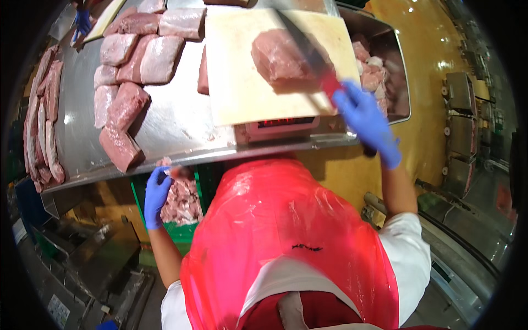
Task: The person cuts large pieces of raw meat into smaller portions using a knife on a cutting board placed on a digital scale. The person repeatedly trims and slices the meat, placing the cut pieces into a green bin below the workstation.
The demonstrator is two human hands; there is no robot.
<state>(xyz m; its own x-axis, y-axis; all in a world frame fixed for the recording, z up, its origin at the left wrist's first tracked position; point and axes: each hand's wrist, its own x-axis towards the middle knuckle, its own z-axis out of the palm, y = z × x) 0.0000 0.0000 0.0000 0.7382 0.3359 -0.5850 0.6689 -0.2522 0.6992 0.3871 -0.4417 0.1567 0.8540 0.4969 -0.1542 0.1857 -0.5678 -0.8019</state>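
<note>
My right hand (363, 121), in a blue glove, is closed on a knife (300, 44) with a red handle. Its blade, blurred, angles over a large pink piece of meat (269, 58) on a pale cutting board (228, 104). Beneath the board's front edge a scale (280, 125) shows a lit red display. Down at the left, my left hand (155, 198), also gloved, pinches a small blurred meat scrap (177, 171) at the top of a green crate (140, 190) holding many trimmings.
Several meat slabs (157, 60) and long strips (49, 126) lie on the steel table (74, 99). A steel bin (401, 82) of chunks sits right of the board. Another person's gloved hand (82, 22) shows at top left. Steel carts (459, 135) stand along the right.
</note>
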